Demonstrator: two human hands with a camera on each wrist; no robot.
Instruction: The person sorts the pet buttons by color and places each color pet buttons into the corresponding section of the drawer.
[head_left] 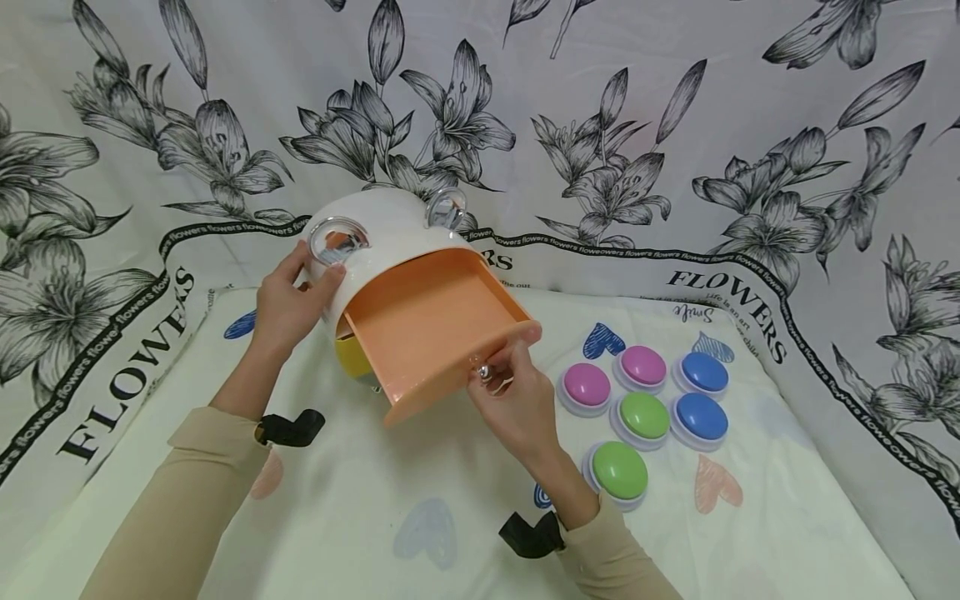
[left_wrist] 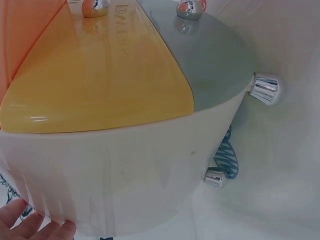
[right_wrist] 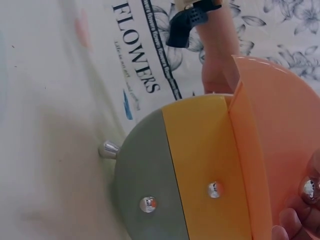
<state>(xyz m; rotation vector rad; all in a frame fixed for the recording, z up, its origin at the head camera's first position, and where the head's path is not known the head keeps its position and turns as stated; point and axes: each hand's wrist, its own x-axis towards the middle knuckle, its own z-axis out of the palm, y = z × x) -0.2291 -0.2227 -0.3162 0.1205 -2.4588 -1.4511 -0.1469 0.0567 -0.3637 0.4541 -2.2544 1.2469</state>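
Note:
A white rounded drawer box (head_left: 397,212) leans back on the cloth, with clear round eyes (head_left: 447,208) on top. Its orange drawer (head_left: 438,321) is pulled far out, and the inside is bare. My right hand (head_left: 521,408) pinches that drawer's silver knob (head_left: 484,372) at its front panel. My left hand (head_left: 288,308) rests on the box's side beside one eye, thumb spread from the fingers; in the left wrist view the fingertips (left_wrist: 37,225) press the white wall. The yellow drawer (left_wrist: 100,75) and grey-green drawer (left_wrist: 215,60) below are closed.
To the right of the box lie several round push buttons: pink (head_left: 587,385), green (head_left: 619,471) and blue (head_left: 701,417). A pale cloth printed with hearts (head_left: 717,483) covers the table. Behind hangs a flower-patterned curtain (head_left: 630,150). Short silver feet (left_wrist: 265,89) stick out from the box's underside.

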